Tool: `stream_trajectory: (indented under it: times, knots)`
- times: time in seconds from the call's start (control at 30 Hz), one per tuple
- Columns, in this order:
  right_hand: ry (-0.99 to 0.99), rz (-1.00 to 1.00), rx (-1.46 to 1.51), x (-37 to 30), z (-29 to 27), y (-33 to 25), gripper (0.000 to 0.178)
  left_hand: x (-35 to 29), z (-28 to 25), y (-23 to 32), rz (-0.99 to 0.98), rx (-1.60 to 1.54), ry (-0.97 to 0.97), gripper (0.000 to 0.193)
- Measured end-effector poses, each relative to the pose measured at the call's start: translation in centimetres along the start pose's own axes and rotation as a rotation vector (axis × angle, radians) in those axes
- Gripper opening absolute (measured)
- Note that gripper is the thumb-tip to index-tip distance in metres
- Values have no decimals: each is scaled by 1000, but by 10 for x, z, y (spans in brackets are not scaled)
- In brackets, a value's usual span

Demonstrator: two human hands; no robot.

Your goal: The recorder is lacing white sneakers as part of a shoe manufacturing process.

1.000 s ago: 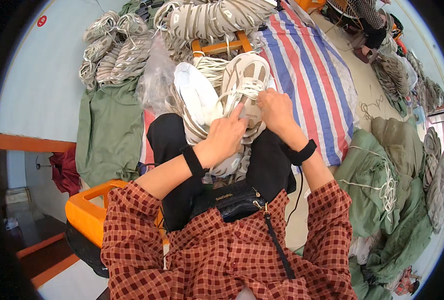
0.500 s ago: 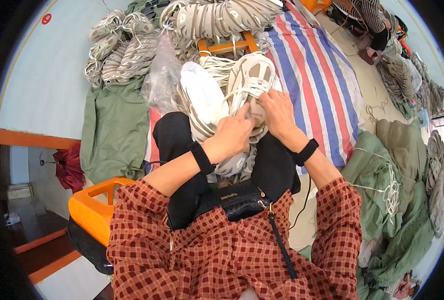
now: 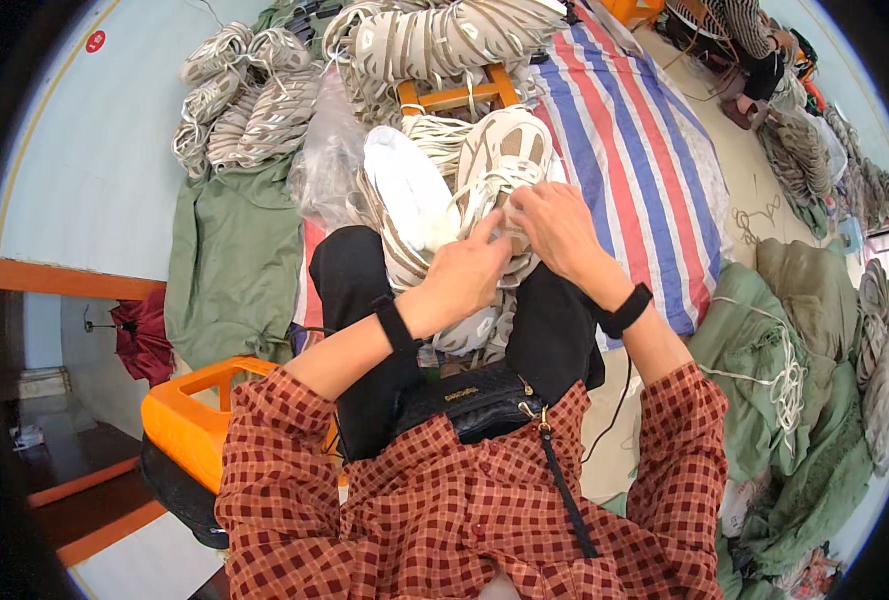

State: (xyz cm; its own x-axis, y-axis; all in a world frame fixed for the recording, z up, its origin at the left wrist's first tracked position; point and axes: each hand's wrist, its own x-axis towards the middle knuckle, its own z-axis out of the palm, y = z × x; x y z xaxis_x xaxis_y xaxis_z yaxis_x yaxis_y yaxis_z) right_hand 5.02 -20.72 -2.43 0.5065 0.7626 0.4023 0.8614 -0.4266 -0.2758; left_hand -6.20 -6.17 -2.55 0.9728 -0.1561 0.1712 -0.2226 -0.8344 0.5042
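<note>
Left hand (image 3: pixel 469 280) and right hand (image 3: pixel 556 232) both down on a beige shoe (image 3: pixel 499 165) resting on the lap — fingers curled onto its white laces (image 3: pixel 494 185), pinching them near the tongue. Just left of it, touching, a second shoe (image 3: pixel 404 195) turned sole-up. Beyond the knees a striped tarp (image 3: pixel 644 150), shoe heaps (image 3: pixel 434 40) on a wooden stool (image 3: pixel 454 95) — orange crate (image 3: pixel 194 420) at the left hip.

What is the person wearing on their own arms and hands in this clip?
Both hands are bare, without gloves: the left hand and the right hand. Each wrist carries a plain black wristband. The red and dark checked shirt sleeves are pushed up, leaving the forearms uncovered.
</note>
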Motion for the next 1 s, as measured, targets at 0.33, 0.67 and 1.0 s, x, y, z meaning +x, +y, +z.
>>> stream_trajectory:
  times: [0.33,0.67,1.0]
  knots:
    - [-69,124,110,9,8,11,19,13,-62,-9,-462,-1165,100,7]
    - [121,213,217,42,15,6,12,31,-45,-13,-447,-963,178,5]
    - [-162,-5,77,12,-7,13,13,27,-28,-26,-480,-813,152,10]
